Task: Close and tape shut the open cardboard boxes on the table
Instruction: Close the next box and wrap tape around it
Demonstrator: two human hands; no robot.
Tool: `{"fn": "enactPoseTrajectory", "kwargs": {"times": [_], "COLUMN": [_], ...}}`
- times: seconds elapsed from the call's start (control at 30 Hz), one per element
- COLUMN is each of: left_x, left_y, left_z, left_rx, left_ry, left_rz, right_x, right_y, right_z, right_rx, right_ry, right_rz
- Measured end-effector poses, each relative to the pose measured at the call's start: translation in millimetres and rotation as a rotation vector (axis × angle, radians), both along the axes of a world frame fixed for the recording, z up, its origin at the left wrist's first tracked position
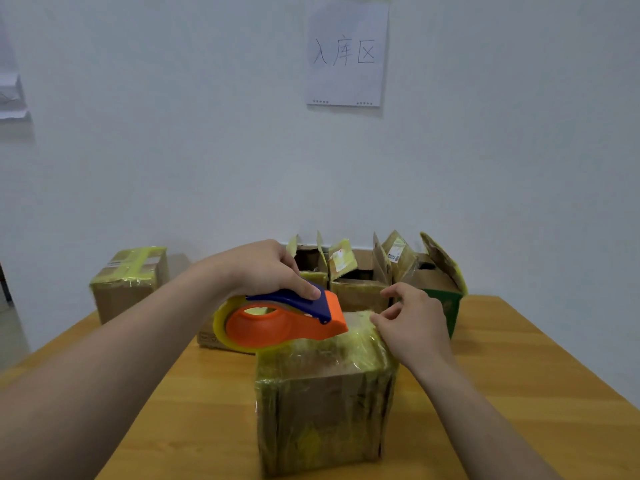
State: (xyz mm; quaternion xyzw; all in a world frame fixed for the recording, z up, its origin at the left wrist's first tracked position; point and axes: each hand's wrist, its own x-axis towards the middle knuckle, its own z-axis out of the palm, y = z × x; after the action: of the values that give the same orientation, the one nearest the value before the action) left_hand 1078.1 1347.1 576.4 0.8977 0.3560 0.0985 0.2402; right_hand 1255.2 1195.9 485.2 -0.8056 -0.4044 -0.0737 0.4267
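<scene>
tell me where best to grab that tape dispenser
Grip the dispenser by its blue handle from above, as the left hand does: the handle lies along the top, and that leaves the roll and the cutter end free.

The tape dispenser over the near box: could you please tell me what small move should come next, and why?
Probably press the tape dispenser onto the near box and pull a strip across. The left hand grips it over the closed top, and the right hand hovers at the far edge, seemingly ready to hold the tape down.
</scene>
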Motion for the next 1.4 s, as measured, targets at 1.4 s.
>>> {"fn": "enactPoseTrajectory", "kwargs": {"times": [1.4], "left_x": [18], "left_y": [-10], "left_z": [-2], "left_rx": [0.051], "left_ry": [0.083], "left_rz": [0.016], "right_x": [-20], "right_y": [5], "right_z": [-10], "right_rx": [-0.443], "right_ry": [-0.217], "right_rz": [0.235]}}
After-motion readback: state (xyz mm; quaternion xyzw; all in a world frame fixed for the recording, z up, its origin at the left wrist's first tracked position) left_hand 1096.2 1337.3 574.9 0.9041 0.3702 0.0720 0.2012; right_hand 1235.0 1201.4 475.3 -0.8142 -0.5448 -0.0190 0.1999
